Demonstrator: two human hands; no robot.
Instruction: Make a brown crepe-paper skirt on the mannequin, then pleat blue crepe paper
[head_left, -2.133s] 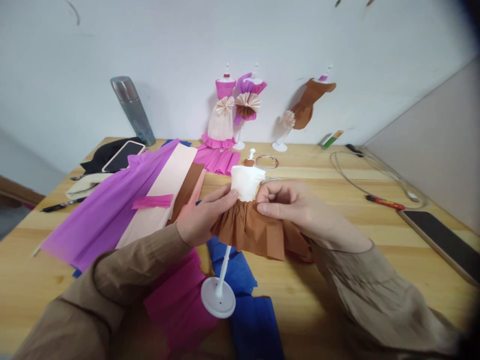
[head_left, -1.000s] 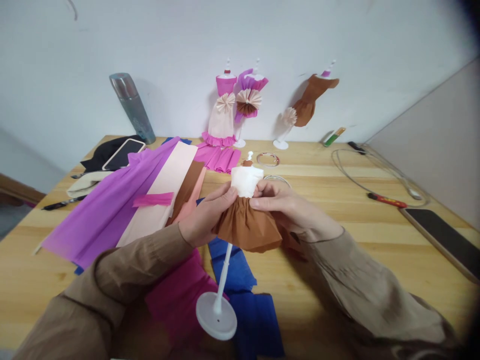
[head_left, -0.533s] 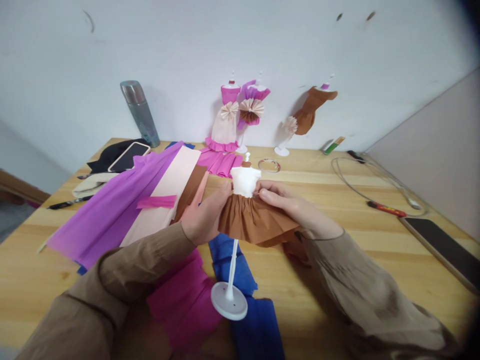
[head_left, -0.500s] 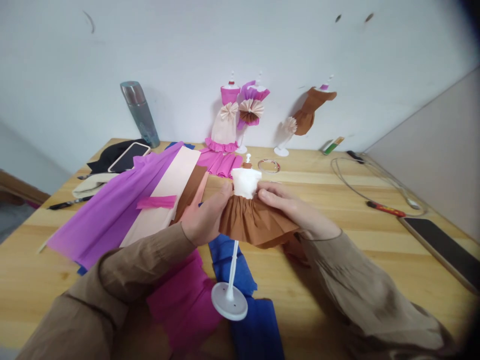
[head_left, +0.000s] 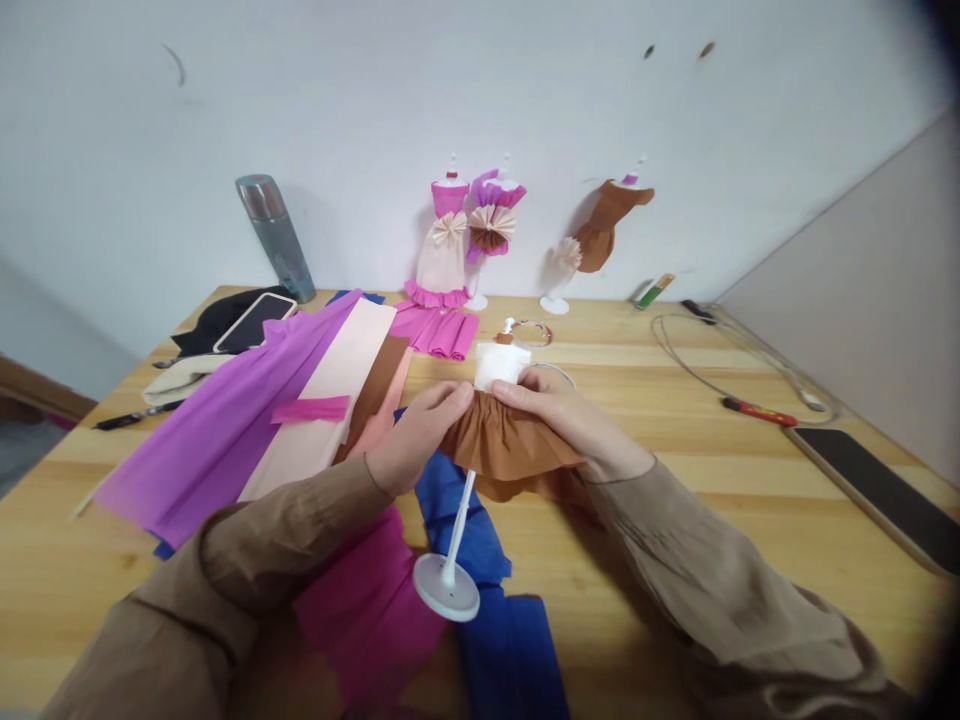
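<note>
A small white dress form (head_left: 501,364) hangs tilted above the table, its round base (head_left: 445,588) toward me. Around its waist sits a gathered brown crepe-paper skirt (head_left: 504,440). My left hand (head_left: 417,432) is closed on the left side of the skirt's waist, thumb uppermost. On the other side, my right hand (head_left: 564,418) pinches the waist, its thumb pressed on the front where skirt and white bodice meet. The right fingers behind the form are partly hidden. Blue crepe paper (head_left: 510,645) and magenta crepe paper (head_left: 367,610) lie beneath.
Left lie purple paper (head_left: 225,440), cream paper (head_left: 352,345), a phone (head_left: 256,322) and a pen (head_left: 135,415). Behind stand a bottle (head_left: 277,235) and three dressed forms, one in brown (head_left: 607,225). A wire coil (head_left: 534,332), cable (head_left: 664,350) and larger phone (head_left: 877,490) lie right.
The dress form has tilted more, its top shifting right and its base left and up. My right thumb has moved in onto the front of the waist. The camera view has shifted slightly.
</note>
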